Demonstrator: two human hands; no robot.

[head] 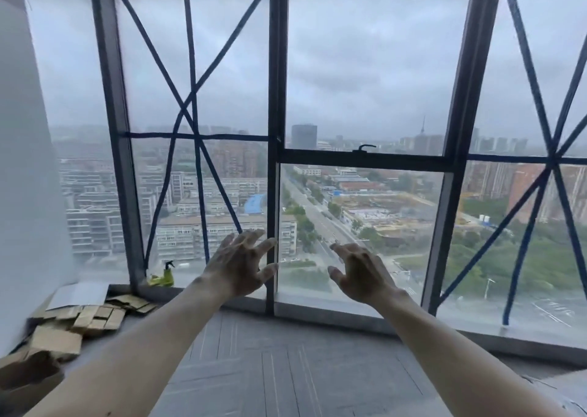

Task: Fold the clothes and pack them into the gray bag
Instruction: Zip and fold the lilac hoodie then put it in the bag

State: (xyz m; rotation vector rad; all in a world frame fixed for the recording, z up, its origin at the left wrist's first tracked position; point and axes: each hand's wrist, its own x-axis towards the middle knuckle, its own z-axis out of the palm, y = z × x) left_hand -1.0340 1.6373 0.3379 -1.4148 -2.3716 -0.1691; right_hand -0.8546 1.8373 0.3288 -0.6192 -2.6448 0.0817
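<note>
- Reference landmark: the central window post [275, 98], a dark upright frame member running from the top of the view down to the sill.
- Left hand [241, 264]: raised in front of the glass just left of the post, back of the hand toward the camera. Fingers are spread wide and slightly bent, and it holds nothing. Its fingertips overlap the post in this view; whether they touch it cannot be told.
- Right hand [359, 273]: raised just right of the post, at about the same height as the left hand. Fingers are spread and slightly bent, and it holds nothing.
- Both forearms are bare and extend from the lower edge of the view toward the post.
- Clothes and gray bag: their position cannot be told from this view.
- Window handle [365, 147]: on the horizontal bar right of the post.
- Blue tape [190, 67]: crossed strips on the pane left of the post.
- Green spray bottle [163, 275]: on the sill, left of the post.
- Cardboard pieces [92, 316]: piled on the floor, further left of the post.
- Gray carpet tiles [270, 369]: the floor below the post.
</note>
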